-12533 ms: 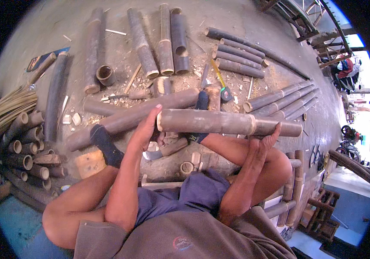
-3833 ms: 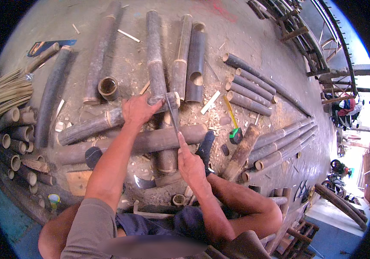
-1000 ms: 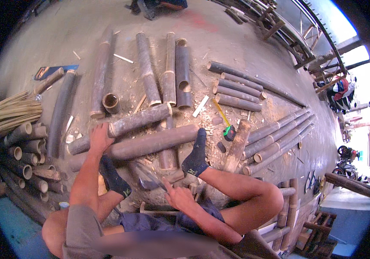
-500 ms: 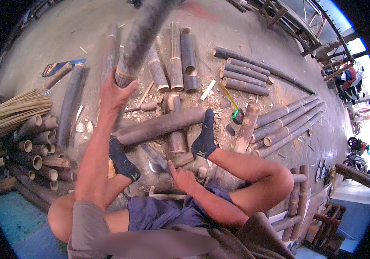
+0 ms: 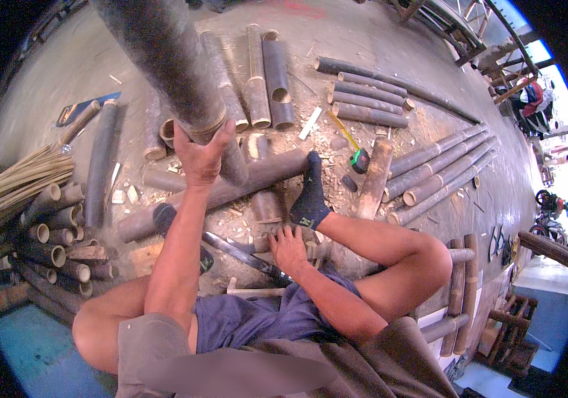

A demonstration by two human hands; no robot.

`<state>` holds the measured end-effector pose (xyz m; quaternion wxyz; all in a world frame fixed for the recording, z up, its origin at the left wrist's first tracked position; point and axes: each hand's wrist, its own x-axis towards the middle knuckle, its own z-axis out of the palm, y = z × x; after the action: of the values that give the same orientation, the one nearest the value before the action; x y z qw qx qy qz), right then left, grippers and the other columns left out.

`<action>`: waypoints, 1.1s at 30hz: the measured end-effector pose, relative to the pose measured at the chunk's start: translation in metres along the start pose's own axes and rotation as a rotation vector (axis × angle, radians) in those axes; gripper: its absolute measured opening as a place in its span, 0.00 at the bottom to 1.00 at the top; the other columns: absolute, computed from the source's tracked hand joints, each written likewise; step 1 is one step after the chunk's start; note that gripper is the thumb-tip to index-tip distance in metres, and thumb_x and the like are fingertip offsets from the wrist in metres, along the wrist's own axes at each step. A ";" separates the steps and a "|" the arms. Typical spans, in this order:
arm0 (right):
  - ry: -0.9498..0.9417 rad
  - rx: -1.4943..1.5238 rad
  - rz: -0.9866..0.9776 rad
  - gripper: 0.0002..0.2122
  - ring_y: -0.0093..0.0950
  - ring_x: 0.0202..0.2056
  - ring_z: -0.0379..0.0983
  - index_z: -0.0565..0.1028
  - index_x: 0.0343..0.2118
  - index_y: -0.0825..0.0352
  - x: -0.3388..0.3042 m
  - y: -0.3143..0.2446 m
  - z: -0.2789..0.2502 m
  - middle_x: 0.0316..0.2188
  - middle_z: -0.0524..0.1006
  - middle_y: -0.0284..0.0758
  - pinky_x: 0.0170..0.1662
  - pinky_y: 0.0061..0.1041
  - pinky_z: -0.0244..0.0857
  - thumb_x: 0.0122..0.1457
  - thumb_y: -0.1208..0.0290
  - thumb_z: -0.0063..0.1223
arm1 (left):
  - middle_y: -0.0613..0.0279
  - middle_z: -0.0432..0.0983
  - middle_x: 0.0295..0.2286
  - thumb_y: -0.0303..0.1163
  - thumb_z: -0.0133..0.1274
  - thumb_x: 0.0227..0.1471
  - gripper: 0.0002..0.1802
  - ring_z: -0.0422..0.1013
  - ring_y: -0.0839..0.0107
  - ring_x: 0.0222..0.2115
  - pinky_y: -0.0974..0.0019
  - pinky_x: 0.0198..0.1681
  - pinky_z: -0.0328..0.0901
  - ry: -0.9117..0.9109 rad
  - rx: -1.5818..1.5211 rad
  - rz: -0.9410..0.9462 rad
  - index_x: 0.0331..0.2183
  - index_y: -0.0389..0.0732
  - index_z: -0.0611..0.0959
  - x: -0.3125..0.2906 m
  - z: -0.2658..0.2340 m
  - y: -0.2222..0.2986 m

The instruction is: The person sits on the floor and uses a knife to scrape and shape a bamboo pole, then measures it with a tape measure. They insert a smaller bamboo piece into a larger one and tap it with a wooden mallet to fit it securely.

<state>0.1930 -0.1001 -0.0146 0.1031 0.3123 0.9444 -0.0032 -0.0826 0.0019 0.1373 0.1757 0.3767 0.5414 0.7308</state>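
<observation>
My left hand is wrapped round a thick, dark bamboo pole, near a pale joint ring. The pole slants up toward the far left, its lower end beside a bamboo length lying crosswise between my feet. My right hand is low in front of me, fingers stretched over a short brown wooden piece and seemingly touching it. Next to that hand, a long-bladed knife lies with its handle end near my shorts. Another bamboo piece sits under the crosswise length.
Cut bamboo tubes and a bundle of thin strips are stacked at left. More lengths lie ahead and right. A tape measure with its yellow tape drawn out rests among wood chips. A bamboo frame stands at right.
The pole in my left hand has swung from leaning right to leaning left and come nearer. My right hand has shifted slightly up and right. The knife now lies lower, apart from its fingers.
</observation>
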 end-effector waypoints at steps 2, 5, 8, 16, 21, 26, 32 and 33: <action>-0.166 -0.039 -0.016 0.15 0.40 0.55 0.67 0.77 0.50 0.66 -0.002 0.000 0.006 0.50 0.75 0.42 0.56 0.45 0.63 0.65 0.67 0.45 | 0.59 0.78 0.45 0.36 0.75 0.42 0.38 0.75 0.67 0.44 0.63 0.52 0.68 0.028 0.016 0.046 0.52 0.35 0.75 -0.003 0.002 -0.005; -0.315 0.076 0.044 0.20 0.42 0.56 0.69 0.75 0.56 0.65 -0.002 -0.001 0.013 0.50 0.76 0.46 0.56 0.43 0.65 0.63 0.65 0.49 | 0.59 0.78 0.46 0.36 0.74 0.43 0.37 0.75 0.68 0.45 0.63 0.53 0.67 0.041 0.053 0.037 0.52 0.35 0.75 -0.005 0.004 -0.011; -0.364 0.224 0.162 0.25 0.45 0.50 0.76 0.73 0.57 0.66 0.001 0.002 0.010 0.47 0.77 0.48 0.51 0.43 0.71 0.59 0.59 0.53 | 0.59 0.78 0.45 0.35 0.74 0.43 0.37 0.75 0.68 0.44 0.63 0.52 0.68 0.048 0.013 0.046 0.52 0.35 0.75 -0.006 0.006 -0.015; -0.451 0.550 0.218 0.32 0.46 0.38 0.83 0.70 0.58 0.70 -0.003 0.020 -0.064 0.35 0.82 0.54 0.44 0.44 0.75 0.57 0.50 0.55 | 0.59 0.79 0.44 0.33 0.74 0.42 0.36 0.76 0.68 0.43 0.64 0.51 0.69 0.029 0.020 0.005 0.51 0.35 0.74 -0.004 0.010 -0.016; -0.443 1.143 0.470 0.30 0.56 0.55 0.72 0.71 0.57 0.70 -0.012 0.010 -0.107 0.52 0.75 0.59 0.58 0.47 0.67 0.61 0.48 0.51 | 0.58 0.80 0.44 0.31 0.75 0.42 0.36 0.77 0.68 0.43 0.64 0.51 0.70 0.056 -0.060 -0.050 0.51 0.35 0.74 -0.005 0.013 -0.017; -0.215 1.162 0.474 0.22 0.63 0.44 0.74 0.68 0.48 0.72 0.023 -0.032 -0.115 0.38 0.78 0.61 0.47 0.53 0.67 0.62 0.56 0.53 | 0.58 0.80 0.44 0.33 0.76 0.42 0.37 0.77 0.68 0.42 0.64 0.48 0.71 0.007 0.010 -0.008 0.50 0.34 0.74 0.001 0.010 -0.013; 0.030 0.846 0.443 0.18 0.62 0.35 0.76 0.64 0.45 0.73 0.083 -0.052 -0.103 0.31 0.78 0.63 0.38 0.57 0.69 0.64 0.62 0.53 | 0.53 0.81 0.42 0.39 0.76 0.40 0.38 0.78 0.66 0.42 0.61 0.48 0.71 0.003 0.152 -0.016 0.49 0.35 0.74 0.001 0.006 -0.012; 0.028 0.858 0.442 0.18 0.63 0.35 0.76 0.64 0.45 0.73 0.087 -0.052 -0.101 0.32 0.78 0.63 0.39 0.57 0.69 0.63 0.62 0.53 | 0.53 0.81 0.42 0.39 0.76 0.40 0.38 0.78 0.65 0.42 0.60 0.48 0.71 -0.006 0.145 -0.025 0.49 0.35 0.74 0.000 0.006 -0.012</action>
<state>0.0748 -0.0837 0.0641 -0.0494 0.5198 0.7702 -0.3662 -0.0802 0.0101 0.1269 0.1584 0.3840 0.5971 0.6862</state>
